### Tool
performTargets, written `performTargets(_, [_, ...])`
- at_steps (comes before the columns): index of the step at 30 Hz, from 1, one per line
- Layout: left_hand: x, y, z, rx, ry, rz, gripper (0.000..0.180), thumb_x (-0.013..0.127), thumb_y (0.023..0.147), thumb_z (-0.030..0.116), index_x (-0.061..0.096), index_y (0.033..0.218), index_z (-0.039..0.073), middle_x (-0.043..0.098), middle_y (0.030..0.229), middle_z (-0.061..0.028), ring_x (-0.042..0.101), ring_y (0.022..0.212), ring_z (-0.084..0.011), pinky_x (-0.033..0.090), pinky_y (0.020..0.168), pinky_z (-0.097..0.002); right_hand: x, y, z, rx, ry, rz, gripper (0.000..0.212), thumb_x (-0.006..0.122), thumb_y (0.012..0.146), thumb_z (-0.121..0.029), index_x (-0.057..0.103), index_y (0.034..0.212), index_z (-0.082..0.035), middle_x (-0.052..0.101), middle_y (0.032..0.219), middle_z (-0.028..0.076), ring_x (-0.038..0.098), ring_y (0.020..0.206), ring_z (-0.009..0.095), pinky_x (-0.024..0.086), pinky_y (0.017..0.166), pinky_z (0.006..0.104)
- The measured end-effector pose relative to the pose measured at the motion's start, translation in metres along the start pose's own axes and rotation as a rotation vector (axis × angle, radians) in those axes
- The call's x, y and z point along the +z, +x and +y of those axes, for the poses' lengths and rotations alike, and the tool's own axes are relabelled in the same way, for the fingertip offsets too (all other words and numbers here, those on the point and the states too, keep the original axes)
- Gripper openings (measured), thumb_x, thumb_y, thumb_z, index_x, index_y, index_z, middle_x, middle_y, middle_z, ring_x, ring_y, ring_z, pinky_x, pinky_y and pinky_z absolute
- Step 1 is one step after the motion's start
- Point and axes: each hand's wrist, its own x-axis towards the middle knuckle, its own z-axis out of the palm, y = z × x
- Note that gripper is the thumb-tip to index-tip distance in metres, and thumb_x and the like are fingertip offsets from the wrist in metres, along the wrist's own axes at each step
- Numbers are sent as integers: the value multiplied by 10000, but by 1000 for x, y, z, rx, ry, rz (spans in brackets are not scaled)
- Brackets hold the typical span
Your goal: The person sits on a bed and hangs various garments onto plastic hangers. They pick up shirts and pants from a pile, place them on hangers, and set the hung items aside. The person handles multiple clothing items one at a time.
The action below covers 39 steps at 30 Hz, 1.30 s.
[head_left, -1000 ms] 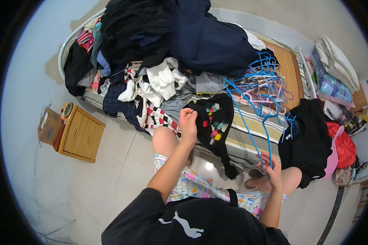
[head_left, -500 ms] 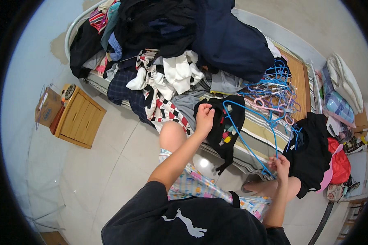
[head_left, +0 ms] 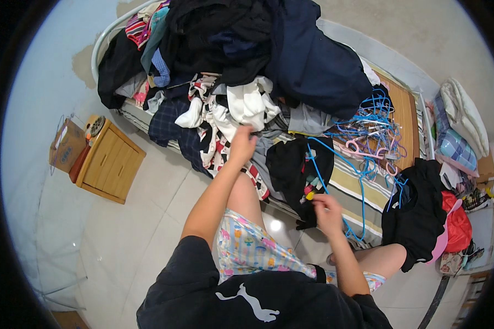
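My left hand (head_left: 243,145) is over the near edge of the clothes pile, beside a white garment (head_left: 246,104) and a red, black and white patterned cloth (head_left: 222,149). Its fingers are loosely bent, with nothing visible in them. A black garment with a colourful print (head_left: 291,170) lies spread on the bed between my hands. My right hand (head_left: 329,216) hovers by the print at its lower edge, fingers part-curled and seemingly holding nothing. A blue hanger (head_left: 362,189) rests on the black garment and the striped bedding, passing beside and partly behind that hand.
A tangle of hangers (head_left: 370,123) lies on the bed's right part, near a black garment (head_left: 414,216) hanging over the edge. Large dark clothes (head_left: 315,60) are heaped at the back. A wooden cabinet (head_left: 112,164) stands left, a red bag (head_left: 456,222) right.
My right hand has let go of the blue hanger and moved left to the black garment. The hanger now lies down. My left hand has left the black garment and moved left toward the pile.
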Motion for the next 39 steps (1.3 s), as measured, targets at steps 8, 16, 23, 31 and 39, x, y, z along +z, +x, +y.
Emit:
performTargets(8, [6,2,13,-103,578,-396,260,608,819,128,631,1076,91,648,1073,-206,639,1005,-393,524,832,-499,75,53,4,-211,-424,-240,559,727,761,-69,570,1297,-107,513,1365,172,494,1211,390,446,1020,444])
performTargets(16, [-50,18,134,154,192,148,202,538,802,65,549,1003,81,660,772,-226,636,750,-453,469,684,-568,77,55,34,-43,-378,-173,495,690,757,-37,602,1241,-89,459,1393,222,464,1222,424,425,1024,455])
performTargets(23, [-89,26,257,247,-612,455,124,499,905,-11,523,1020,28,622,798,-212,642,727,-393,486,648,-427,61,58,81,91,-96,301,192,681,699,-29,662,890,-26,644,780,93,608,744,198,492,718,311])
performTargets(31, [-31,-56,267,262,-757,71,163,598,876,32,533,1025,21,631,835,-217,636,800,-430,494,676,-416,-14,45,3,427,1068,503,524,528,988,-345,403,1438,-107,551,1327,71,597,1071,196,515,864,387])
performTargets(39, [15,-68,134,-605,-878,236,181,654,853,49,589,1014,-3,632,973,-79,570,911,-162,467,827,-303,2,54,-6,398,671,196,407,581,959,-225,558,1332,-66,563,1283,39,594,1037,165,524,854,339])
